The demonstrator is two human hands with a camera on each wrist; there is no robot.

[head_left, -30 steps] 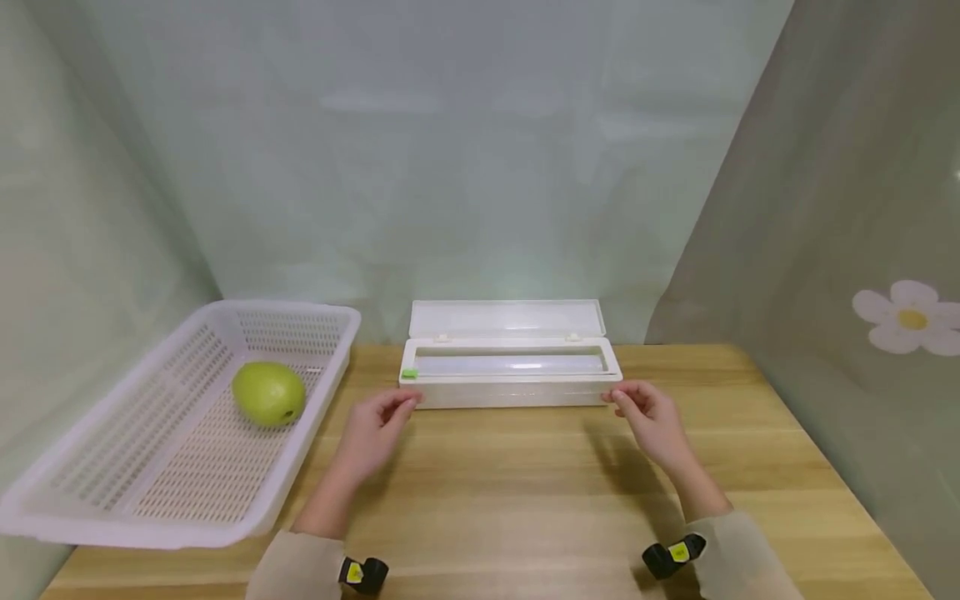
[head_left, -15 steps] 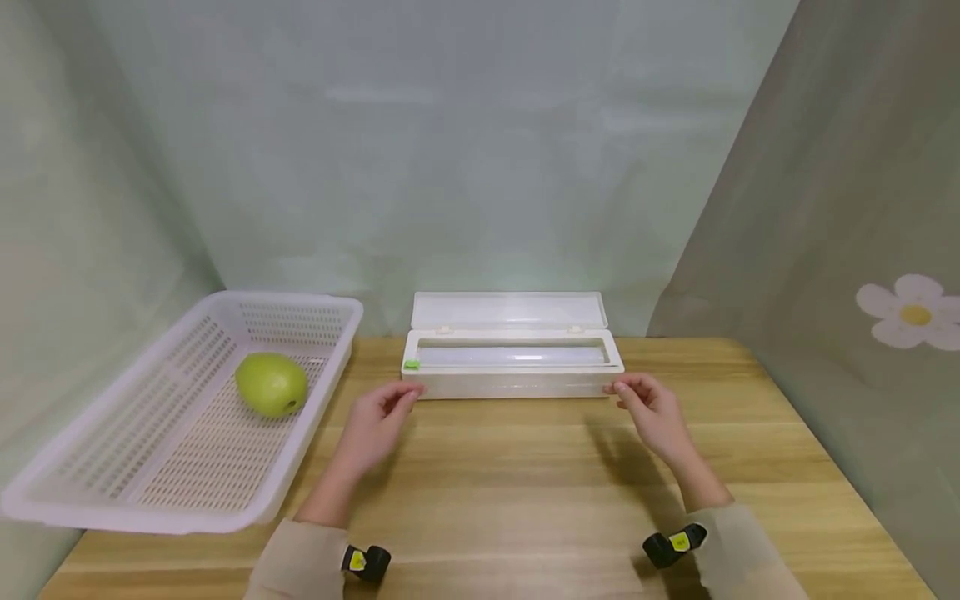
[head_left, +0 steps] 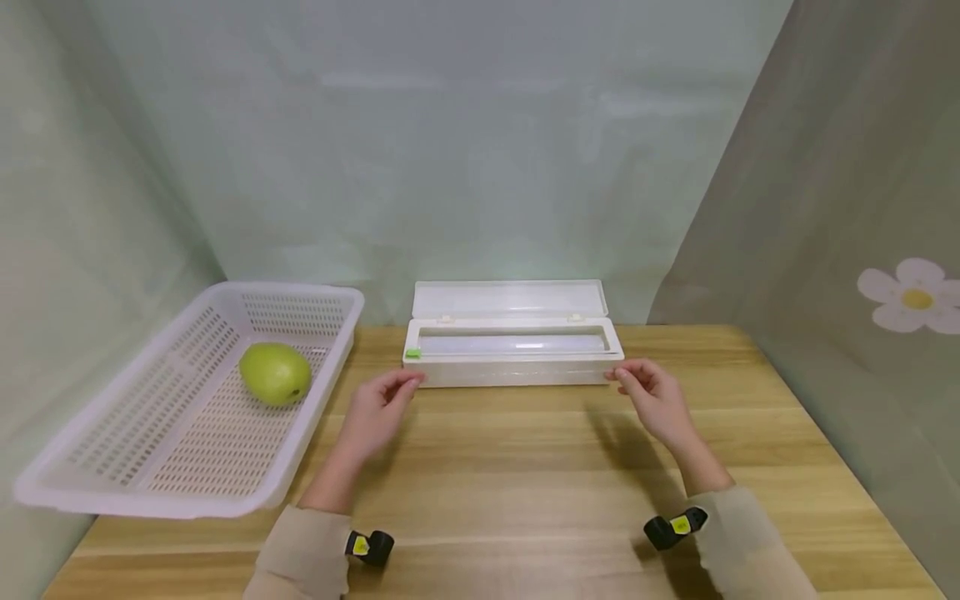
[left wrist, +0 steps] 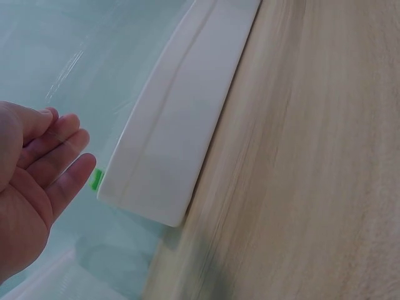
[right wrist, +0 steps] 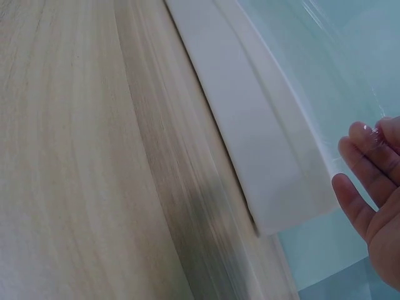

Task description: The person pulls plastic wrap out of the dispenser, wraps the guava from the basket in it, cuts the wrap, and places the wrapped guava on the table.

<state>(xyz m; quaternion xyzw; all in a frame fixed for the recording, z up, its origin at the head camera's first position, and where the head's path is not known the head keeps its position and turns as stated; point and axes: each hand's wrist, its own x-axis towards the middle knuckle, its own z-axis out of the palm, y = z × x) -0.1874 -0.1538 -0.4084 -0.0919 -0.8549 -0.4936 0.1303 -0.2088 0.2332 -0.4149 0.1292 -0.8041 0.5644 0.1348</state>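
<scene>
A white cling film dispenser (head_left: 517,374) stands at the back of the table with its lid (head_left: 510,298) raised on hinges. Inside the window lies a pale roll (head_left: 495,342); a green tab (head_left: 412,353) sits at the left end of the front edge. Clear cling film (left wrist: 65,75), seen mainly by its glints, stretches between the hands. My left hand (head_left: 372,415) pinches it between thumb and forefinger by the box's left front corner. At the right corner, my right hand (head_left: 660,408) does the same, and the film wrinkles at those fingertips (right wrist: 369,132).
To the left stands a white perforated basket (head_left: 309,450) holding a smooth green fruit (head_left: 275,374). Bare wood tabletop (head_left: 510,483) lies in front of the dispenser. A pale sheet (head_left: 487,150) hangs close behind it.
The head view has tilted down, so everything sits higher in the frame. Both hands keep their pinch and their place by the dispenser's front corners.
</scene>
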